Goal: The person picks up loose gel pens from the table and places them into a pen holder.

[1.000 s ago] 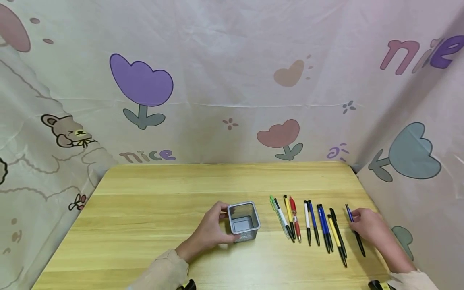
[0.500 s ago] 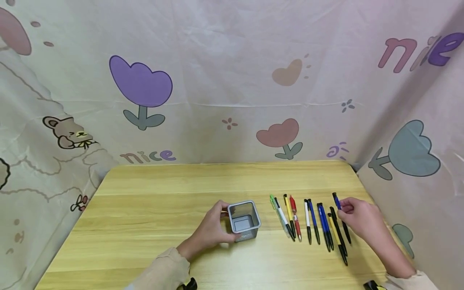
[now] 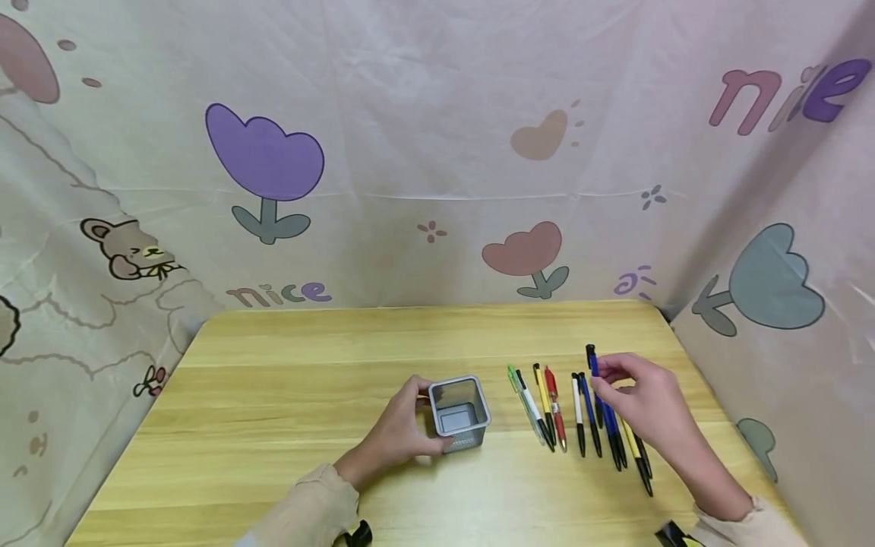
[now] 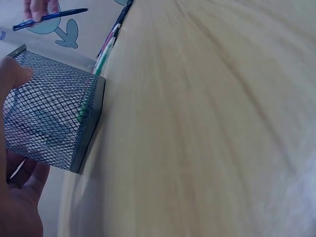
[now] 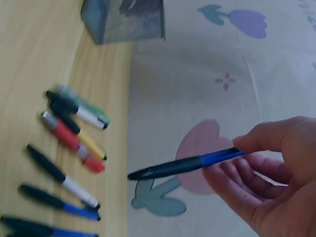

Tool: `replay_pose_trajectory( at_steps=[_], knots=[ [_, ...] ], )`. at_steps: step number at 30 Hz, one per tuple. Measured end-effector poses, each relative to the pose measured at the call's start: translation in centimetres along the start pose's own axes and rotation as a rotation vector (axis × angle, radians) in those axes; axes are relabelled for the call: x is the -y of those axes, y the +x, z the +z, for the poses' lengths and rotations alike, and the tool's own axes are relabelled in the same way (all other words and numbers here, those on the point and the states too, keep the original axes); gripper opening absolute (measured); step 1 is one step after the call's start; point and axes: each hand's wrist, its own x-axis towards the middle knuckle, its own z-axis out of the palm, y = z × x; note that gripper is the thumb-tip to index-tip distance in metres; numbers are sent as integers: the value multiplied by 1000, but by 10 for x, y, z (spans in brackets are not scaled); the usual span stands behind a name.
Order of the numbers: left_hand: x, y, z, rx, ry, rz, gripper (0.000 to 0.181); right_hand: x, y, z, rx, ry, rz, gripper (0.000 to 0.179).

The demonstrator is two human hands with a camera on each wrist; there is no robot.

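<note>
My left hand (image 3: 403, 429) grips a square metal mesh pen holder (image 3: 470, 439), thumb on its near side and fingers behind it. The holder stands upright on the table, and nothing shows inside it. In the left wrist view the mesh wall (image 4: 54, 113) sits between thumb and fingers. My right hand (image 3: 642, 391) pinches a blue pen (image 5: 212, 158) with a black grip between thumb and fingers. That pen is held up off the table, its black tip pointing away from the palm in the right wrist view. Below it lie several pens, some partly hidden by the hand.
On the wooden table (image 3: 307, 395), right of the holder, lies a row of pens: a green one (image 3: 514, 380), a red pen (image 3: 555, 406), a white pen (image 3: 579, 410) and several blue, yellow and black ones. A printed curtain (image 3: 383, 152) hangs behind and at both sides.
My right hand has lifted the blue pen from the right end of the row and carried it left, over the other pens. The left hand and the pen holder have stayed in place.
</note>
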Motion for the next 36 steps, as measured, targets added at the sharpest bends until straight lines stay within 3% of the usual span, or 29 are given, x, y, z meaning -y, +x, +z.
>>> replay_pose_trajectory(
  at_steps=[18, 25, 31, 36],
  knots=[
    [1, 2, -5, 12, -11, -6, 74, 61, 18, 34, 23, 364, -134, 26],
    [2, 3, -3, 10, -8, -1, 75, 79, 27, 50, 89, 435, -100, 24],
    [3, 2, -2, -1, -6, 6, 75, 89, 30, 69, 136, 503, -127, 24],
    [3, 1, 0, 5, -19, 12, 75, 93, 29, 77, 142, 494, -159, 22]
  ],
)
